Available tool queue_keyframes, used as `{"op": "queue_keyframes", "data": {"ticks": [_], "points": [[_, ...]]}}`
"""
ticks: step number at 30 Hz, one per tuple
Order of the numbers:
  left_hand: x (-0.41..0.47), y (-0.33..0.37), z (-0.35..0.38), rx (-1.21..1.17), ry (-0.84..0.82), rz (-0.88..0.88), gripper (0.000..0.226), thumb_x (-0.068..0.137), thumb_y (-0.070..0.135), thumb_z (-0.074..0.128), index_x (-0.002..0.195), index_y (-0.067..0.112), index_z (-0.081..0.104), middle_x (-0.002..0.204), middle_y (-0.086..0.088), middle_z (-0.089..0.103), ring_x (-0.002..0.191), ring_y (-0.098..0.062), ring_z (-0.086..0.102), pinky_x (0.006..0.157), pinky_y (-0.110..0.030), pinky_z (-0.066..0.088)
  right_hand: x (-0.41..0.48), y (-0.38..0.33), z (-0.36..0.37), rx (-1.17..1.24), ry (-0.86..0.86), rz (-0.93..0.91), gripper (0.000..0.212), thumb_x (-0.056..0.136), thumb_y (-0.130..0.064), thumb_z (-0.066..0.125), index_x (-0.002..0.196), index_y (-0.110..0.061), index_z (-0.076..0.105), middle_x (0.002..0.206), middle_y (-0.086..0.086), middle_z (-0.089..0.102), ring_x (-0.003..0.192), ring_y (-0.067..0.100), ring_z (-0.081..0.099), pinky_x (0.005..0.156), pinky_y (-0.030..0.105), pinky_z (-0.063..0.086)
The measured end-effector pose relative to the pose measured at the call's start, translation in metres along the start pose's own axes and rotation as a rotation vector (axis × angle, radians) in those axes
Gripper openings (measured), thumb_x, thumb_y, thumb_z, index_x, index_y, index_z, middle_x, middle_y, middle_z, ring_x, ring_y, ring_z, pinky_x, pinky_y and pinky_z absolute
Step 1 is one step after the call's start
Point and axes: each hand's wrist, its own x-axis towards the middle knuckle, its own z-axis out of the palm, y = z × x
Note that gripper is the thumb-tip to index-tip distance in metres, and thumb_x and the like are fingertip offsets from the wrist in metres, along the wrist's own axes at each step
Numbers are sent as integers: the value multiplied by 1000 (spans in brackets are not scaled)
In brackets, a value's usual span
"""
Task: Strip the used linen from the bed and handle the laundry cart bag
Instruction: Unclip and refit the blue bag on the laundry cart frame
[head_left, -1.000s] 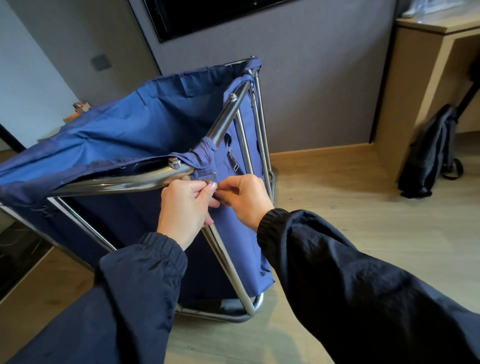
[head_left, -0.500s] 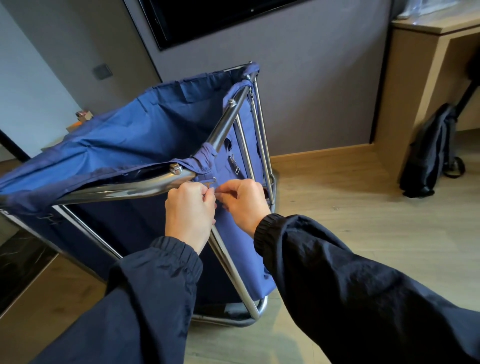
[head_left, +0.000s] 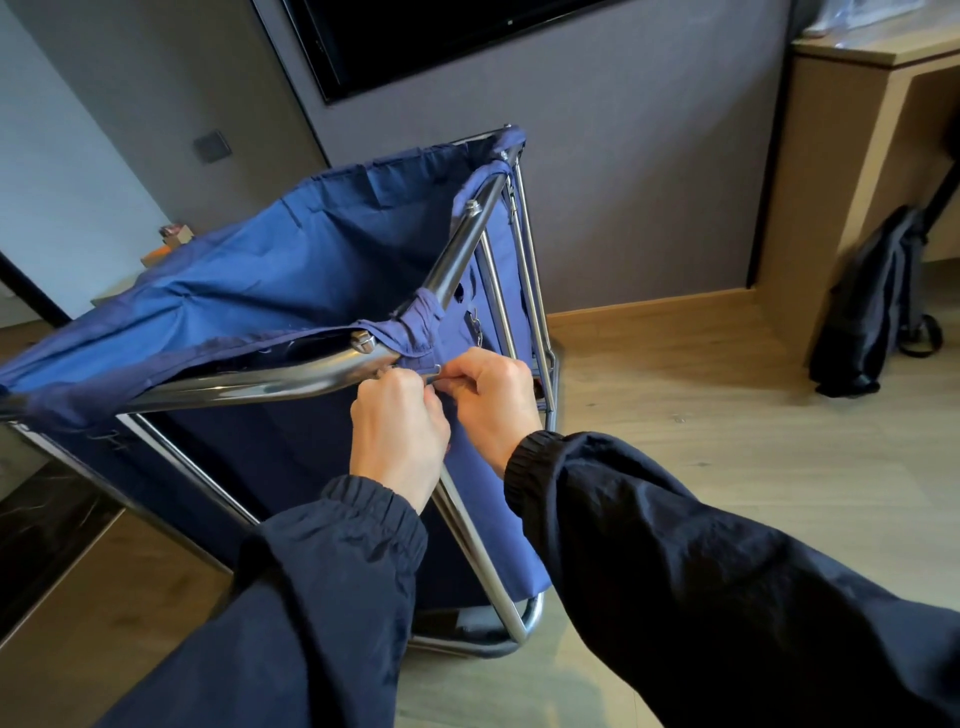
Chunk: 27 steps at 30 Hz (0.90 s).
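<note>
Head view, near to far.

1. Two dark sleeves: the left sleeve (head_left: 311, 597) is filling the lower middle of the frame and the right sleeve (head_left: 701, 571) is crossing in from the lower right. Between them they are hiding much of the cart's near lower side.
2. Left hand (head_left: 397, 431), centre of frame: its fingers are curling inward and pinching a small metal clip (head_left: 435, 371) just under the cart's near corner.
3. Right hand (head_left: 491, 402), touching the left: its fingers are curling too and pinching the same clip from the other side. Both sets of knuckles are covering most of the clip, so its exact form cannot be told.
4. Laundry cart bag (head_left: 291, 291), blue cloth: it is hanging open inside the chrome frame (head_left: 260, 387), filling the left and centre of the frame. A strap (head_left: 421, 325) of the bag is wrapping round the frame's near corner, directly above the hands.
5. Wooden floor (head_left: 727, 467): it is running under the cart and off to the right.
6. Dark polished surface (head_left: 41, 519), lower left, sitting beside the cart.
7. Black backpack (head_left: 872, 306), right edge: it is leaning upright against a wooden desk (head_left: 852, 104), well apart from the cart.
8. Grey wall behind the cart: it is carrying a black screen (head_left: 441, 36) at the top and a wall switch (head_left: 212, 146) at the upper left.
</note>
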Motion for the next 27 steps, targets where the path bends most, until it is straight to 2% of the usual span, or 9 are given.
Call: {"op": "queue_keyframes", "data": {"ticks": [4, 8, 13, 15, 19, 21, 23, 24, 27], "points": [[1, 0, 2, 5, 15, 28, 30, 91, 12, 50, 63, 0, 53, 72, -20, 62, 67, -38, 63, 66, -45, 56, 0, 0, 5, 54, 18, 91, 10, 85, 2, 63, 85, -2, 73, 84, 9, 70, 84, 24, 65, 82, 40, 53], [3, -4, 3, -22, 8, 24, 31, 91, 15, 50, 64, 2, 53, 70, -17, 63, 66, -36, 66, 65, -44, 56, 2, 1, 3, 142, -18, 211, 13, 86, 1, 62, 86, -5, 73, 80, 3, 69, 81, 17, 67, 81, 35, 56], [4, -5, 4, -28, -3, 32, 26, 91, 18, 49, 72, 4, 58, 71, -13, 67, 68, -34, 67, 70, -44, 55, 4, 5, -4, 95, -85, 155, 11, 87, 0, 65, 94, 0, 73, 87, 11, 72, 84, 21, 68, 84, 35, 56], [2, -6, 0, -40, 4, 37, 28, 90, 21, 53, 68, 7, 61, 66, -9, 66, 66, -34, 66, 70, -44, 55, 2, 7, -4, 63, -86, 126, 10, 86, -1, 66, 93, -1, 74, 85, 10, 72, 82, 20, 67, 83, 35, 56], [-4, -3, -10, -200, 20, -24, 28, 88, 19, 63, 62, 7, 62, 51, -2, 63, 53, -25, 65, 62, -43, 57, -1, 10, -6, 70, -92, 91, 9, 86, -1, 67, 92, 0, 73, 82, 11, 71, 77, 20, 66, 79, 35, 56], [-9, 3, -12, -360, 0, -105, 11, 88, 15, 65, 81, 8, 70, 53, -2, 65, 48, -19, 65, 57, -42, 58, -2, 10, -8, 84, -103, 92, 10, 86, -1, 66, 92, 1, 73, 83, 11, 71, 76, 19, 66, 79, 32, 56], [-14, 8, -13, -537, -21, -213, 16, 91, 13, 63, 106, 14, 67, 59, -5, 67, 43, -13, 59, 51, -34, 58, -1, 9, -10, 101, -118, 92, 10, 87, -1, 65, 91, 1, 73, 82, 10, 71, 74, 18, 66, 78, 30, 56], [-16, 9, -13, -617, -37, -249, 15, 93, 13, 60, 107, 15, 65, 60, -6, 68, 41, -11, 55, 47, -29, 56, -1, 9, -12, 107, -130, 93, 10, 87, -1, 65, 91, 0, 73, 82, 9, 71, 73, 18, 66, 77, 27, 55], [-18, 11, -12, -735, -78, -280, 13, 97, 13, 54, 100, 15, 66, 60, -4, 68, 40, -9, 48, 44, -26, 50, 0, 8, -16, 107, -165, 92, 11, 88, -1, 64, 92, 1, 73, 83, 11, 72, 76, 19, 67, 71, 10, 50]]}}
